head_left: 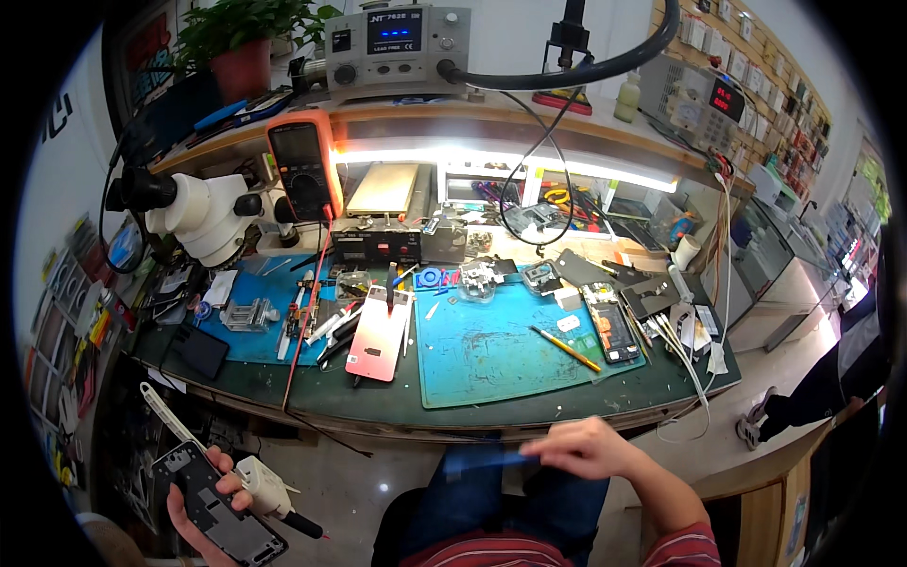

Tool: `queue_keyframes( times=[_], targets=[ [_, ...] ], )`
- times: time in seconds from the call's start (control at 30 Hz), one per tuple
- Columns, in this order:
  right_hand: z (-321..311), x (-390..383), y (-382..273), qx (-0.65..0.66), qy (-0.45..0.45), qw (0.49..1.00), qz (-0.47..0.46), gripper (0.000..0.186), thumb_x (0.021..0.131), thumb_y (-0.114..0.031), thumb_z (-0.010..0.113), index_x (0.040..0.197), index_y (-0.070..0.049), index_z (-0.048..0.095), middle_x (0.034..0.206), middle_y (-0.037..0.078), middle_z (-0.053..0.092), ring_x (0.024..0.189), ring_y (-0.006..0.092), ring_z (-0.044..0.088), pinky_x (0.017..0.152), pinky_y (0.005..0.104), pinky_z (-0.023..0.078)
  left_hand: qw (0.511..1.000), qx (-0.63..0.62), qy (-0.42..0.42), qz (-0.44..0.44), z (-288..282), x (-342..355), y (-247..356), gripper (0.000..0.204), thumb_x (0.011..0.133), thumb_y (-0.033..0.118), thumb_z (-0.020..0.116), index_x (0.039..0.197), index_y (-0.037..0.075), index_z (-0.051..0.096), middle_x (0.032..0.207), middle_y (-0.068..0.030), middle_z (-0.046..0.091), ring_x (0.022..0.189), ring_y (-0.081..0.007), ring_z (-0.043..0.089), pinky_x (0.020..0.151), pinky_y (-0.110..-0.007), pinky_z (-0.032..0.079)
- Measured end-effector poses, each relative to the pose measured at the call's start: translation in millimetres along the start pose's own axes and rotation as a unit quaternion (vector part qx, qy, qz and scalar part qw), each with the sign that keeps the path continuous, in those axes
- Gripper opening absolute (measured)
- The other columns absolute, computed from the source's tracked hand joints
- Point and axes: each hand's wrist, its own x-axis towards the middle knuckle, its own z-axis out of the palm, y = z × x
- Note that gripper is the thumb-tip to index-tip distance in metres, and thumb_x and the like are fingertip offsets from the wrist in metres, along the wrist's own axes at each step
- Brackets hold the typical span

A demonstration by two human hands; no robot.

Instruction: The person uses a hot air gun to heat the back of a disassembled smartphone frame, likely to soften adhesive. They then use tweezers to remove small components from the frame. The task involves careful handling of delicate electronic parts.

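Note:
My left hand [203,501] is low at the bottom left, off the bench, gripping a black opened phone [219,507] together with a white handled tool [269,491] that has a black grip end. My right hand [581,446] hovers in front of the bench's front edge, pinching a thin blue flat strip [482,460] that is blurred by motion. My knees in blue jeans [501,501] are below it. On the bench lies a pink phone back panel [380,333] beside a blue-green work mat [496,345].
The dark green bench [378,402] holds a microscope [203,213], an orange multimeter [304,165], a yellow-handled tool [565,348], an opened phone [609,321], tweezers and loose parts. A soldering station [397,42] and potted plant [241,47] stand on the shelf. Another person's legs [803,397] are at right.

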Motion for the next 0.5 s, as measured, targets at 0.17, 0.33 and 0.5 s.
queue_keyframes(
  times=[0.17, 0.33, 0.5],
  targets=[
    [-7, -5, 5, -0.070, 0.007, 0.997, 0.039, 0.036, 0.086, -0.010, 0.069, 0.122, -0.011, 0.066, 0.088, 0.011, 0.067, 0.071, 0.0295, 0.064, 0.065, 0.0363, 0.052, 1.000, -0.001, 0.008, -0.011, 2, 2, -6, 0.070, 0.097, 0.038, 0.056, 0.144, -0.007, 0.031, 0.126, -0.0190, 0.043, 0.104, -0.0260, 0.054, 0.081, -0.043, 0.048],
    [-32, 20, 23, -0.240, 0.168, 0.952, 0.083, 0.028, 0.084, -0.015, 0.071, 0.110, -0.007, 0.065, 0.093, 0.008, 0.064, 0.078, 0.0277, 0.065, 0.066, 0.0365, 0.053, 0.999, 0.010, 0.000, -0.032, 3, 4, -8, 0.070, 0.098, 0.038, 0.054, 0.146, -0.007, 0.030, 0.129, -0.0198, 0.043, 0.105, -0.0260, 0.053, 0.083, -0.043, 0.047],
    [-29, 27, 71, -0.375, 0.182, 0.898, 0.140, 0.016, 0.079, -0.019, 0.075, 0.091, -0.013, 0.067, 0.089, 0.004, 0.062, 0.077, 0.0263, 0.067, 0.065, 0.0382, 0.055, 0.998, 0.027, 0.025, -0.041, 4, 5, -10, 0.068, 0.099, 0.038, 0.051, 0.146, -0.008, 0.032, 0.127, -0.0197, 0.045, 0.103, -0.0259, 0.054, 0.081, -0.043, 0.047]
  ],
)
